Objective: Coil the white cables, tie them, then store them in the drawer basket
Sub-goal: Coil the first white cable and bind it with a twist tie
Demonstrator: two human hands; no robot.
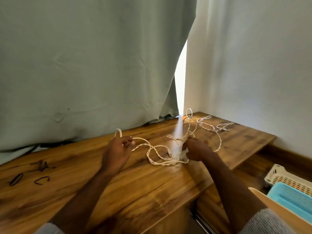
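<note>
Wooden table [145,191], beneath both forearms. Left hand [116,152]: fingers curled, pinching a white cable [157,147] whose loops trail rightward between the hands. Right hand [197,150]: fingers bent over the cable tangle, grip unclear through blur. Right of the right arm, low: blue basket [290,198], cream basket [287,179]. Beyond the right hand: further white cables [211,125]. Behind: green curtain [84,65].

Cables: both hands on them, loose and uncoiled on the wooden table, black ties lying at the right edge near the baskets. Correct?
One error: the black ties lie at the left end of the table, far from the baskets. The head view shows it. The rest holds: the left hand and right hand are on the loose, uncoiled cables.
</note>
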